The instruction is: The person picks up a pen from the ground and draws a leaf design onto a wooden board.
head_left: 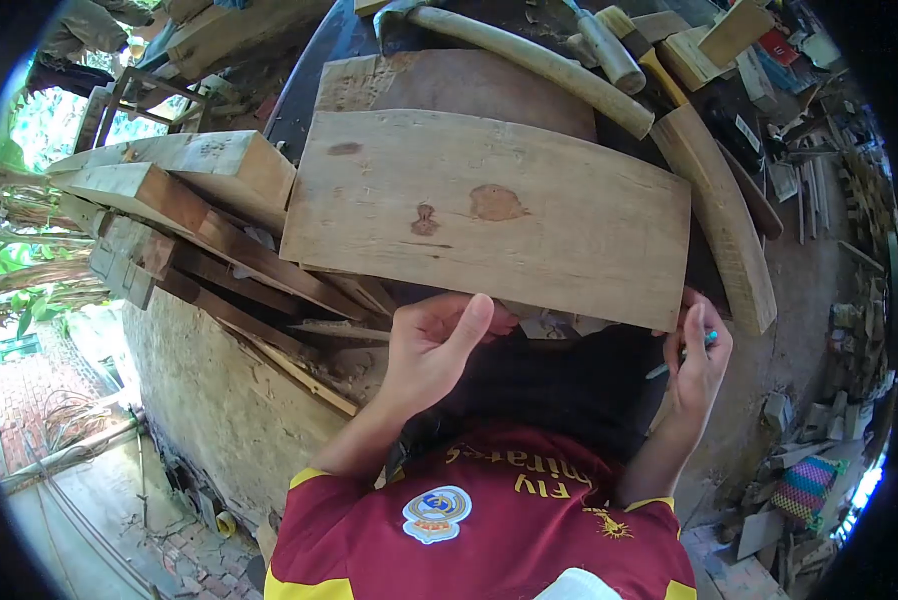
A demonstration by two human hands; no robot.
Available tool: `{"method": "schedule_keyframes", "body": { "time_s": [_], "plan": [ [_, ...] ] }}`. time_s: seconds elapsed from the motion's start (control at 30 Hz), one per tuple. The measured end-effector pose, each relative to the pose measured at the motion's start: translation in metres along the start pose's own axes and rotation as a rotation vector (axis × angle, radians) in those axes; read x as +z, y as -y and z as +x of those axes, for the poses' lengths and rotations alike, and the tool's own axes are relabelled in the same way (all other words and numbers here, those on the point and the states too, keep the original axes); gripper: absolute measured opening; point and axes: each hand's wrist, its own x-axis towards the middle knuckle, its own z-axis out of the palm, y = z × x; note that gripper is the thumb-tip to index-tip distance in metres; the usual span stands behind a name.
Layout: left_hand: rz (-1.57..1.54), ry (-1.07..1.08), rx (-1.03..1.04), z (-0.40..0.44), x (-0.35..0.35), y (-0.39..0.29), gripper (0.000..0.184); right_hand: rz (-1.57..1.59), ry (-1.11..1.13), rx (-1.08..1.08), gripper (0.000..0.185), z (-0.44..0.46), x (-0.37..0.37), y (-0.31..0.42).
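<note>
A wide, flat wooden board [559, 220] with dark knots lies in front of me, over another wooden piece. My left hand [434, 340] is at its near edge, thumb raised and apart, fingers bent toward the board's underside and partly hidden. It has no visible grip on the board. At the near right corner, my right hand [699, 350] holds a thin pen [710, 338] with a teal end, its fingertips touching or very close to the corner.
Thick timber blocks [214, 165] are stacked at the left. A curved wooden piece [719, 215] stands at the right. Beyond the board are a long-handled tool [539, 65] and a wooden-handled tool [611, 52]. Wood scraps and a woven colourful item [809, 490] lie far right.
</note>
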Motion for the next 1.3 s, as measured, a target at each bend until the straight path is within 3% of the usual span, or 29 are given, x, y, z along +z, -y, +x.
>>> {"method": "schedule_keyframes", "body": {
  "time_s": [0.23,0.33,0.47,0.63,0.77,0.87,0.97,1.07,1.1,1.2,1.3],
  "plan": [
    [0.307,0.021,0.053,-0.004,0.005,0.004,0.032,0.007,0.086,0.068,0.02,-0.018,-0.01,0.0],
    [0.015,0.043,-0.011,-0.006,0.01,0.001,0.032,0.029,0.197,0.063,0.019,-0.033,-0.014,0.001],
    [-0.186,0.039,-0.06,-0.001,0.006,-0.008,0.033,-0.163,0.378,0.122,0.023,-0.054,-0.008,0.01],
    [-0.336,-0.04,0.007,-0.007,-0.002,0.002,0.029,-0.393,0.589,-0.264,0.029,-0.051,0.0,-0.004],
    [-0.277,0.065,-0.078,-0.021,-0.001,0.002,0.023,-0.36,0.426,-0.402,0.043,-0.036,-0.008,0.014],
    [-0.153,0.212,-0.176,-0.028,0.008,0.0,0.023,-0.323,0.042,-0.31,0.049,-0.033,-0.02,0.026],
    [-0.155,0.237,-0.198,-0.029,0.012,-0.005,0.022,-0.119,-0.438,-0.42,0.058,-0.023,-0.026,0.009],
    [-0.171,0.199,-0.149,-0.031,0.002,-0.007,0.023,0.042,-0.495,-0.692,0.062,-0.015,-0.026,0.007],
    [-0.174,0.179,-0.122,-0.032,-0.002,-0.007,0.024,0.093,-0.318,-0.71,0.067,-0.016,-0.036,0.011],
    [-0.256,0.084,-0.007,-0.038,-0.022,-0.001,0.028,0.032,-0.306,-0.818,0.075,-0.009,-0.043,0.01],
    [-0.272,0.036,0.045,-0.045,-0.046,0.007,0.03,0.098,-0.079,-0.748,0.085,-0.007,-0.049,0.013]
  ]
}}
